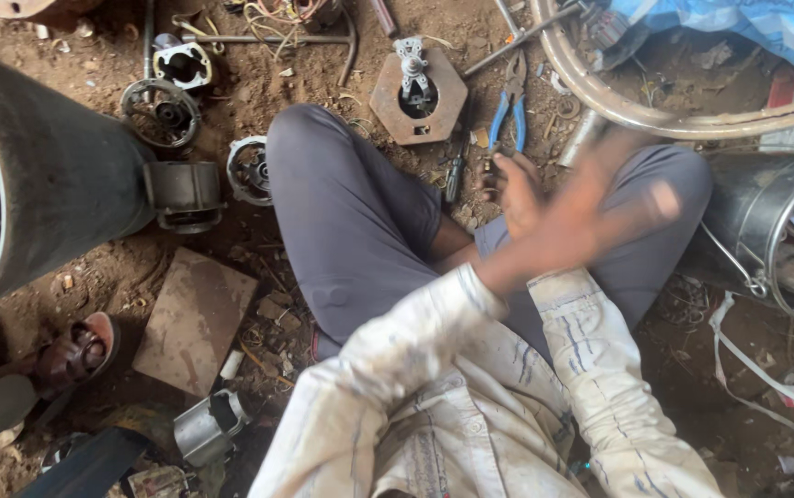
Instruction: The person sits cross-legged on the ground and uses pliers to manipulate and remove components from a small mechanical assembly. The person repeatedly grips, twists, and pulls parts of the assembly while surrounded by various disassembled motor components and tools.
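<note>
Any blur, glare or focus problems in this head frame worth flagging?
Head view: the left hand, crossing over to the right, is heavily motion-blurred; the right hand beneath it is sharper; the blue-handled pliers and dirt ground are in focus; light is soft, with mild glare on the metal rim.

Single view only, from a head-worn camera looking steeply down over the wearer's chest and crossed legs to the brown dirt ground (231, 111). Range is close: the pale striped shirt sleeves (591, 369) fill the lower frame. No second view exists, so no shared coverage is recorded.
</note>
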